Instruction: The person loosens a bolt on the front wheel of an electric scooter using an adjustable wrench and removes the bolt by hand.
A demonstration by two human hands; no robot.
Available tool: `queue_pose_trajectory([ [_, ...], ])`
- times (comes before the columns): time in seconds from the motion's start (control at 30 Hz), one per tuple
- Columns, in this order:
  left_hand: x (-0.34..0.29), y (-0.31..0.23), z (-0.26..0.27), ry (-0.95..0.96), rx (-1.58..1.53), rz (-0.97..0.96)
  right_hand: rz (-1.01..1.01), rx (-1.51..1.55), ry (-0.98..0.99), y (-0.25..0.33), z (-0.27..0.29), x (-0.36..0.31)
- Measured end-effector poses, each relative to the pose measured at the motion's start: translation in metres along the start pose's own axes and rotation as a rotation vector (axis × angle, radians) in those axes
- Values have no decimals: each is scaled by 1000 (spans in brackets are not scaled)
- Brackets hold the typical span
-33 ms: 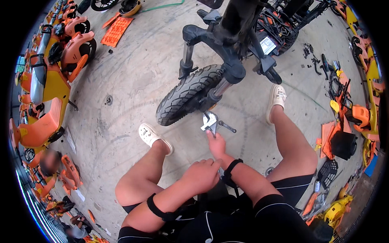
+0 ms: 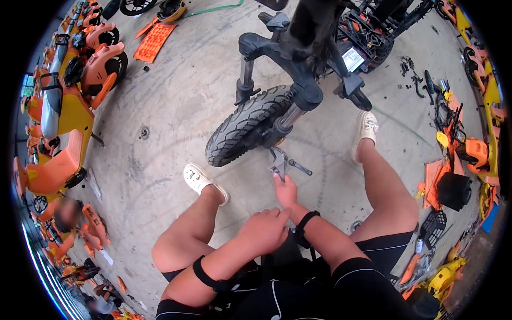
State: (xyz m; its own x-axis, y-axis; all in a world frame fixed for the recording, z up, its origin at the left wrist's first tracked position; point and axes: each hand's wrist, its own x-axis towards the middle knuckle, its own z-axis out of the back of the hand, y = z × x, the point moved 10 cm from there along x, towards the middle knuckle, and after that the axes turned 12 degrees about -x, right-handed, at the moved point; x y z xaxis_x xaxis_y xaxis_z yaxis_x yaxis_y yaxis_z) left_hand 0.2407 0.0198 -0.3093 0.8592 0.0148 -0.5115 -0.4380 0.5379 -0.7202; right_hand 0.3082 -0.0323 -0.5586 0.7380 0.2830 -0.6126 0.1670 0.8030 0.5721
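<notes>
My right hand (image 2: pixel 286 191) grips a grey metal bracket (image 2: pixel 278 159) with a hooked end, holding it just below the front wheel. Beside that bracket is a short dark lever (image 2: pixel 300 167); whether it joins the bracket I cannot tell. My left hand (image 2: pixel 264 229) is closed, its fingertips bent at my right wrist by the black strap (image 2: pixel 306 226). Anything pinched in those fingers is hidden. Ahead of me stands a partly stripped scooter, its treaded front tyre (image 2: pixel 248 128) turned aside beneath the black fork (image 2: pixel 277 56).
Orange and yellow scooters (image 2: pixel 72 120) line the left side. Loose parts, a black box (image 2: pixel 454 191) and a black basket (image 2: pixel 433 226) lie on the floor at right. An orange panel (image 2: pixel 153 44) lies far left. My white shoes (image 2: pixel 198 178) flank the wheel.
The bracket in my right hand has turned, and its bright flat face no longer shows. Both hands stay in nearly the same place.
</notes>
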Motion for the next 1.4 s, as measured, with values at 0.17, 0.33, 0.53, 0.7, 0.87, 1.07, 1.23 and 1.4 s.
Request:
queue_pose_trajectory([
  [0.17,1,-3,1,16,6,23,107,23,24,3,11,16],
  [0.33,4,-4,-3,3,-11,-5,-24,217,386,-7,-14,20],
  [0.53,12,-8,-6,75,-17,45,-101,269,344,1,-14,6],
  [0.7,10,-4,-10,48,3,17,-132,293,310,-2,-12,5],
  [0.87,9,-4,-10,49,-3,10,-152,307,298,-4,-12,6],
  [1.07,10,-5,-10,64,-5,21,-65,61,177,2,-1,7],
  [1.23,7,-1,-12,65,-10,37,-15,-156,71,9,12,8],
  [1.4,7,1,-16,83,-6,48,-59,-136,85,1,3,10],
])
